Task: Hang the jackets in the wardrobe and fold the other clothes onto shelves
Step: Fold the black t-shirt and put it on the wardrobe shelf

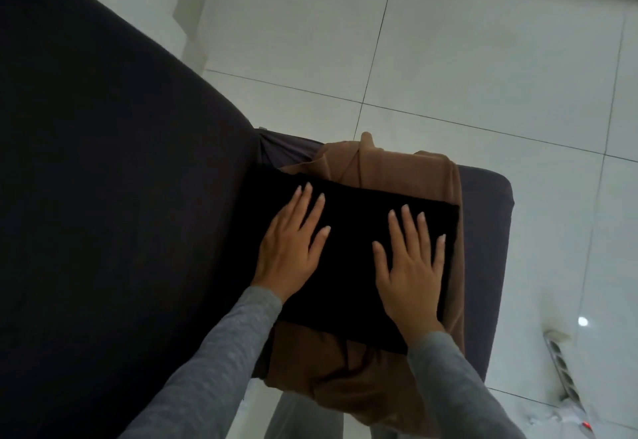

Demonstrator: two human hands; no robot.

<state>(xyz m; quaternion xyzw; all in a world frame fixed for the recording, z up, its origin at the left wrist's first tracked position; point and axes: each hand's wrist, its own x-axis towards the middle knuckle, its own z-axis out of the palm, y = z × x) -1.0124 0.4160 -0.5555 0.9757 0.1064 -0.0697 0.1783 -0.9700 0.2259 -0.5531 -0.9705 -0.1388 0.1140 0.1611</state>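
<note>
Ok, black folded garment (348, 266) sits flat on top of the brown garment (397, 169), both on the dark padded seat (490, 249) next to the sofa back (103, 197). Left hand (290, 249) and right hand (411, 280) both lie palm-down on the black piece, fingers straight and spread apart, pressing only, nothing gripped or pinched. Looks like the smoothing step of a fold, w/ shelf transfer not yet done; wardrobe and shelves aren't in view. Risks, imo: 1) brown layer underneath is rumpled and looks slick, so pressure or a sideways wipe could skate the black piece off-square and wreck the fold. 2) brown pile overhangs the near seat edge by the person's legs, so its hanging weight may pull the stack down onto the tiled floor (448, 59) once the hands lift. 3) pickup from flat palms means getting fingers under the edges; if they catch the brown fabric too, both come up together and the fold opens. 4) one-handed lift prob lets the free half flop open, so support from both sides is safer. Can't tell how many folds the black piece has or what garment type it is, too dark. Grey sleeves (221, 352) sit clear of the cloth edges, no snag there. Slotted strip on the floor at far right (562, 369), can't tell what it is; possible trip point when walking off.
</note>
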